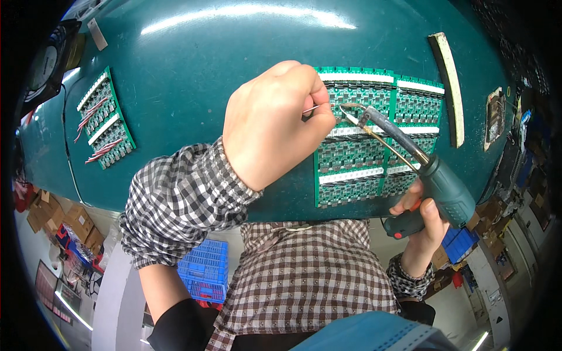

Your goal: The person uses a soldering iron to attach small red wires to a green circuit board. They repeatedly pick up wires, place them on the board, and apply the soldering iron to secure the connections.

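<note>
My left hand [275, 111] is closed in a pinch on a thin wire [312, 109], whose end points toward the soldering tip. Below and to the right, my right hand [430, 225] is wrapped round the handle of a dark green soldering gun [448, 193]. Its metal tip and a thin feed tube reach left to just beside my left fingertips. Under both lies a panel of green circuit boards [351, 155] with rows of white connectors; my left hand covers part of its left edge. Whether the tip touches a board I cannot tell.
At the left, another green board [120, 126] carries red and white wires [93, 114]. A black-framed fan [50, 55] stands at the far left, near a dark cable [67, 146]. Right of the panel lie a pale strip [451, 88] and a small worn tray [495, 117]. A blue crate [202, 263] sits below the table.
</note>
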Tool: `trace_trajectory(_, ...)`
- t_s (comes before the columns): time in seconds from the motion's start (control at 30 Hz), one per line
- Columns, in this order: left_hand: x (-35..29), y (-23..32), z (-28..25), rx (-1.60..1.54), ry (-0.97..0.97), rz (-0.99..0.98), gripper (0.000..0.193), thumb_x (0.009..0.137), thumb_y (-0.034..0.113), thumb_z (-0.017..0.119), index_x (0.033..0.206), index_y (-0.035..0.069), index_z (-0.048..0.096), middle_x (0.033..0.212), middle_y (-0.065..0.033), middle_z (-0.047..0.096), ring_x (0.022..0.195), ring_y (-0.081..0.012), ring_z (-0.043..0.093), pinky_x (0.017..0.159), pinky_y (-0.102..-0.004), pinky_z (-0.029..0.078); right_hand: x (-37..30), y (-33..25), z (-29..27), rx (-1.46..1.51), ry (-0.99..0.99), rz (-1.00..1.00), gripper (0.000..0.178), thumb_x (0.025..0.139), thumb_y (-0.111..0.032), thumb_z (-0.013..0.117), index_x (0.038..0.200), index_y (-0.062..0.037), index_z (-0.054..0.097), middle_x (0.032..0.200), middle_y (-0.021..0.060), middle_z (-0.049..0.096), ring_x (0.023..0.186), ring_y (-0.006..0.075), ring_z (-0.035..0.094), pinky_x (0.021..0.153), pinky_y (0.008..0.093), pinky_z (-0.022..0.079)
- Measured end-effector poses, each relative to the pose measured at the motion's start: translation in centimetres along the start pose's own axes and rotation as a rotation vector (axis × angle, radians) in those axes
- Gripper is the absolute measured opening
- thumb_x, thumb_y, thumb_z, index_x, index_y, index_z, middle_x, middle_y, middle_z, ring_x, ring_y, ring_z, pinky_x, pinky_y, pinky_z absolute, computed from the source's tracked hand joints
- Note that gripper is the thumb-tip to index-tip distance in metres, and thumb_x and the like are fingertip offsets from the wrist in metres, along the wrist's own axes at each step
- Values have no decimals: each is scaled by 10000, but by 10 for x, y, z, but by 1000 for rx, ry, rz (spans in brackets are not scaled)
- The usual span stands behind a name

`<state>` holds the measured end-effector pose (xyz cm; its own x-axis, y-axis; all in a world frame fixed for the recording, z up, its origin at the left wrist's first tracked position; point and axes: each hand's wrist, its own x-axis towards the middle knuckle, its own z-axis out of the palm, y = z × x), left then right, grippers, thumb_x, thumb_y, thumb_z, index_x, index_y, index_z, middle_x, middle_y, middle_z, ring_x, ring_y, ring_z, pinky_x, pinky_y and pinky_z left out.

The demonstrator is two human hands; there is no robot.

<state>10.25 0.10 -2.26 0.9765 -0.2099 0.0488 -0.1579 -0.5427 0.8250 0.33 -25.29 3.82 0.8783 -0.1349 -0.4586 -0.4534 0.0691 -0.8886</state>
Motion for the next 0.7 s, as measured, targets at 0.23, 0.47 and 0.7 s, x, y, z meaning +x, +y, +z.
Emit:
trace_trajectory(0.23,0,1,-1,10,-4,-4,99,683,-16,669,725,28,591,678,-26,527,548,-108,463,497,-246,389,0,2,-2,5,-6,-4,409,828,-187,691,1069,120,570,786,156,639,615,228,659,594,335,575)
trace_trajectory(0.47,0,0,0,-8,-5,0,103,681,-14,668,720,28,583,673,-31,521,552,-117,467,502,-255,394,1,2,-1,-22,-36,-10,407,831,-176,680,1075,128,561,788,169,643,619,240,661,599,334,564)
trace_trajectory(0.7,0,1,0,12,4,3,106,677,-12,671,716,31,582,668,-35,525,555,-130,479,505,-267,401,2,1,2,-29,-29,-18,406,838,-172,678,1083,128,559,794,171,645,622,241,663,599,332,563)
